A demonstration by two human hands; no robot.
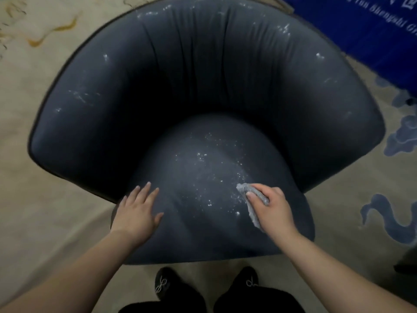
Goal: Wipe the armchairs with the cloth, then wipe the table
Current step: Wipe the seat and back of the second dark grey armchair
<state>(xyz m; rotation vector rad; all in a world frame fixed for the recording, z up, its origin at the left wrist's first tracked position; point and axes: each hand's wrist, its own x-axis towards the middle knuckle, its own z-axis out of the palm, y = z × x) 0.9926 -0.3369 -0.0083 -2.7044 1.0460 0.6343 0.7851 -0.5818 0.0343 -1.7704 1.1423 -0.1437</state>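
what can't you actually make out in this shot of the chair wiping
Head view only:
- The table: nowhere in frame.
- The armchair legs and base: hidden under its own seat.
- Most of the cloth: covered by the right hand gripping it.
- The blue banner lettering: blurred, cut off by the top right edge.
- The left hand palm: faces down on the seat.

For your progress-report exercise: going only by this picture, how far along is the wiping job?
Done: nothing looks finished; white specks cover the armchair on seat, back and arms. In hand: the right hand grips the grey cloth on the seat, beside the specks, while the left hand rests flat on the cushion. Left: most of this chair; no other armchair or table is in view.
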